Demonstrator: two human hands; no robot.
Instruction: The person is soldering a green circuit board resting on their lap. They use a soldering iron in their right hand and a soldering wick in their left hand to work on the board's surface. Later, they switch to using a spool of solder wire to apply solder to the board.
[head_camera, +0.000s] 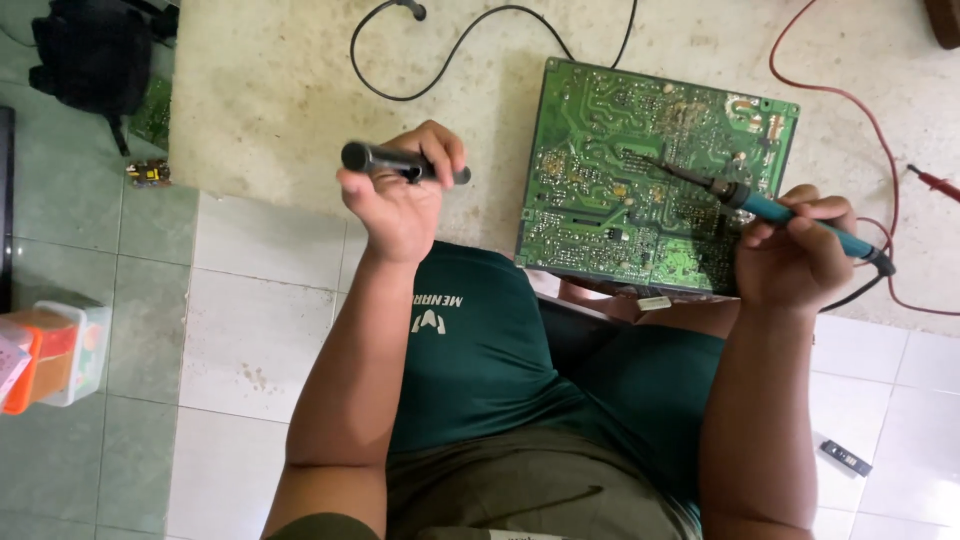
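Two hands grip slim tools. Left hand (400, 205) clasps a black metal tube (400, 162); right hand (790, 255) pinches a blue-handled soldering iron (770, 208), tip on the flat green circuit board (655, 180).

We held both forearms stretched forward, our left hand (400, 200) raised and curled into a closed fist, our right hand (790, 255) closed in a pen-like grip.

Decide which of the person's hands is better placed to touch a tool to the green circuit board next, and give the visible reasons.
Right. The right hand holds the soldering iron, its tip already over the circuit board. The left hand holds a dark cylindrical tool off the board's left edge.
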